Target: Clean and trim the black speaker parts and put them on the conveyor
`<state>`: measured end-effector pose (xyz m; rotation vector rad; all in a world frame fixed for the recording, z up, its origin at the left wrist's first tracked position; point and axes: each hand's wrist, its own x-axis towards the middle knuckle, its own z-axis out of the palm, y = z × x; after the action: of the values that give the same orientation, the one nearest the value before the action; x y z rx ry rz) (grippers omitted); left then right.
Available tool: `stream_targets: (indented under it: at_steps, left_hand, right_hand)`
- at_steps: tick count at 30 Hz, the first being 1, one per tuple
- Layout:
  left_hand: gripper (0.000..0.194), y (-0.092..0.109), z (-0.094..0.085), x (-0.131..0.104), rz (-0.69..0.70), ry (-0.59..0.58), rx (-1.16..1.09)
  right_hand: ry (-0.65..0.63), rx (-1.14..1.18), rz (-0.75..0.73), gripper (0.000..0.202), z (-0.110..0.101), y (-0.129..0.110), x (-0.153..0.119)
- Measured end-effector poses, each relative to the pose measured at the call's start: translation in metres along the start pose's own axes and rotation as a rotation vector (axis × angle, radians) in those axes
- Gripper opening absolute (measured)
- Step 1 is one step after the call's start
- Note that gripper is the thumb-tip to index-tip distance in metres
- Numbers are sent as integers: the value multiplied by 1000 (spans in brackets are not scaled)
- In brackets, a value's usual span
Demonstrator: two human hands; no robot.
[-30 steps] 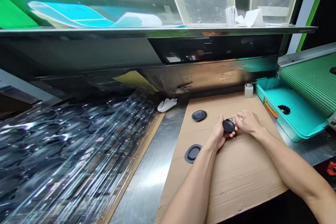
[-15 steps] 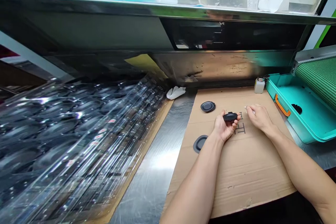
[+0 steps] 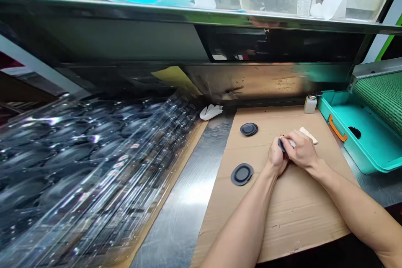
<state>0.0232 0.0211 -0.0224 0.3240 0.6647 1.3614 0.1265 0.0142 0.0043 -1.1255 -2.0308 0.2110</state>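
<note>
My left hand (image 3: 276,157) is closed round a small black round part (image 3: 282,145), mostly hidden by my fingers. Against that part my right hand (image 3: 300,148) presses a small white piece (image 3: 292,143) that looks like cloth or wipe; its fingers are closed on it. A folded white cloth (image 3: 308,135) lies on the cardboard sheet (image 3: 292,217) just beyond my right hand. To the left of my hands rest a flat black disc (image 3: 241,174) and, farther back, a small stack of black discs (image 3: 249,129).
Clear plastic trays (image 3: 103,167) full of black round parts fill the left side. At the right stands a teal bin (image 3: 370,138) with an orange handle and one black piece inside. A small white bottle (image 3: 310,104) stands beside it. A metal machine ledge (image 3: 266,81) bounds the back.
My right hand has moved left to meet my left hand, bringing the white piece onto the black part. My left hand has turned and shifted slightly right, uncovering the nearer disc.
</note>
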Motion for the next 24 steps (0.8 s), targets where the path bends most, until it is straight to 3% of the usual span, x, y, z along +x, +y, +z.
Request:
stream_targets:
  at_steps: [4,7,9,13,15,22,24]
  left_hand:
    - [30,6,-3,0,4,22,-36]
    - [32,7,-6,1,-66,-41,58]
    - [30,6,-9,3,-52,-20,65]
    - [27,7,-12,6,52,92,-30]
    - [28,8,-12,5,48,78,-26]
    - [27,1,-8,0,71,-13,122]
    - [28,0,-8,0,68,-19,160]
  right_hand:
    - [-242,70,-109,13,-10,2,2]
    - [-175,-84,-9,19,-13,7,3]
    - [-143,-82,-3,21,-12,7,2]
    - [-298,76,-169,18,-11,4,0]
    - [-351,54,-180,19,-11,3,-1]
    - [-261,-215,71,24,-11,6,3]
    - [-284,-198,97,20,-12,6,4]
